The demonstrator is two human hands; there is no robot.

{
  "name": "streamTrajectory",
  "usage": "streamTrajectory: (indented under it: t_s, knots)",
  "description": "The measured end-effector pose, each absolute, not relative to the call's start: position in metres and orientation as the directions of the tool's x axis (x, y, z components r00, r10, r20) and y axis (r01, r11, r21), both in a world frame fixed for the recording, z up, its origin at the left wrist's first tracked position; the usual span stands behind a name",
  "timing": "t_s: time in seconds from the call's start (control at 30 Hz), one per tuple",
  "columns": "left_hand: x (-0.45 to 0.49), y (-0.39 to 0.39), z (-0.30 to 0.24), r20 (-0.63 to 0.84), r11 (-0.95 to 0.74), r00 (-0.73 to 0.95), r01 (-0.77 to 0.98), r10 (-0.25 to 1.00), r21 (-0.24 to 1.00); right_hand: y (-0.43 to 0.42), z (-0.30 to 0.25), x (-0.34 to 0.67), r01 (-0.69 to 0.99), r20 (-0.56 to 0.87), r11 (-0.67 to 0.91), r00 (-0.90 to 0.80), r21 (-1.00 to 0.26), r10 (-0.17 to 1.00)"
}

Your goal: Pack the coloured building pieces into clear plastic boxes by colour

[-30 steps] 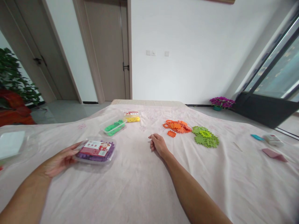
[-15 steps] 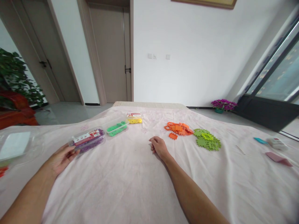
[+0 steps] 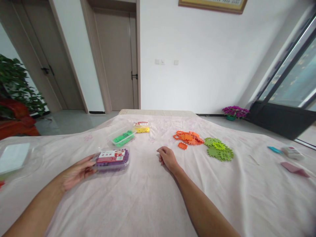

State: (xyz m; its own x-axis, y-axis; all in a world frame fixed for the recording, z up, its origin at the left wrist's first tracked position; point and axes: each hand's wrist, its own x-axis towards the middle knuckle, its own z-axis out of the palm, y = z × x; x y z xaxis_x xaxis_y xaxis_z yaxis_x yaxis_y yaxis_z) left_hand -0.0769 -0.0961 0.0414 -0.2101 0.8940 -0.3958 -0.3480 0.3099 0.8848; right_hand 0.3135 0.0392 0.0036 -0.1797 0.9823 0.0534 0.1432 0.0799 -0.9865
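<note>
My left hand (image 3: 80, 172) grips the left end of a clear plastic box (image 3: 112, 159) full of purple pieces, with a red and white label on its top. My right hand (image 3: 168, 158) rests on the cloth with its fingers curled in, and whether anything is inside them is hidden. Behind the purple box stands a clear tray of green pieces (image 3: 123, 138). Beyond that is a clear box of yellow pieces (image 3: 142, 129). To the right of my right hand lie a pile of orange toothed pieces (image 3: 189, 137) and a pile of green toothed pieces (image 3: 219, 149).
A pale pink cloth (image 3: 148, 197) with wrinkles covers the table. At the left edge is a large clear plastic container (image 3: 32, 158). On the far right lie a blue object (image 3: 274, 149), a small white pack (image 3: 292, 152) and a folded pink cloth (image 3: 295, 169).
My left hand has carried the purple box to the right and a little nearer to me, turning it straighter. My right hand has stayed in its place.
</note>
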Motion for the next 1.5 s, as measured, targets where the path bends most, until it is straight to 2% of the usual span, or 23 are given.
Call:
streamTrajectory:
  t_s: [0.17,0.23,0.3,0.37,0.43,0.5,0.53,0.57,0.67,0.73,0.93,1.13,1.27,1.37,1.5]
  knots:
    - [0.009,-0.066,0.035,-0.297,0.167,-0.261,-0.425,0.919,0.890,0.039,0.004,0.315,0.115,0.057,0.078,-0.181,-0.990,0.982]
    - [0.031,-0.060,0.034,-0.260,0.148,-0.255,-0.390,0.931,0.909,0.039,0.004,0.315,0.098,0.059,0.077,-0.173,-0.992,0.983]
    - [0.039,-0.056,0.037,-0.225,0.194,-0.212,-0.159,0.951,0.968,0.038,0.005,0.316,0.084,0.063,0.078,-0.169,-0.993,0.984]
    - [0.034,-0.053,0.042,-0.131,0.208,-0.287,0.256,0.949,0.944,0.037,0.005,0.315,0.078,0.062,0.077,-0.172,-0.994,0.983]
    - [0.024,-0.046,0.048,0.096,0.191,-0.380,0.649,0.920,0.736,0.037,0.005,0.315,0.086,0.053,0.069,-0.176,-0.994,0.983]
    - [0.011,-0.036,0.053,0.280,0.223,-0.433,0.800,0.857,0.556,0.037,0.005,0.314,0.103,0.048,0.067,-0.180,-0.992,0.983]
    - [0.005,-0.029,0.054,0.303,0.239,-0.451,0.808,0.840,0.539,0.038,0.004,0.314,0.111,0.049,0.070,-0.183,-0.991,0.982]
    - [0.001,-0.021,0.055,0.282,0.250,-0.477,0.778,0.832,0.577,0.038,0.004,0.314,0.117,0.055,0.077,-0.186,-0.990,0.981]
    - [-0.009,0.002,0.055,0.103,0.243,-0.583,0.485,0.806,0.840,0.039,0.002,0.314,0.123,0.059,0.083,-0.186,-0.989,0.981]
    - [-0.011,0.013,0.053,0.061,0.223,-0.590,0.396,0.805,0.891,0.040,0.001,0.314,0.113,0.052,0.074,-0.189,-0.991,0.981]
    - [-0.017,0.024,0.051,-0.003,0.171,-0.498,0.291,0.867,0.941,0.040,0.000,0.313,0.128,0.044,0.068,-0.183,-0.989,0.982]
    - [-0.031,0.030,0.057,-0.062,0.115,-0.283,0.174,0.957,0.978,0.039,0.001,0.313,0.163,0.073,0.106,-0.197,-0.981,0.978]
    - [-0.021,0.039,0.052,-0.049,0.075,-0.194,0.126,0.980,0.989,0.038,0.001,0.313,0.172,0.096,0.137,-0.226,-0.975,0.969]
    - [-0.007,0.047,0.049,0.002,0.035,-0.180,0.201,0.984,0.979,0.036,0.002,0.314,0.150,0.087,0.127,-0.250,-0.981,0.964]
    - [0.008,0.045,0.055,0.246,-0.095,-0.224,0.526,0.943,0.845,0.036,0.003,0.313,0.142,0.060,0.098,-0.252,-0.985,0.966]
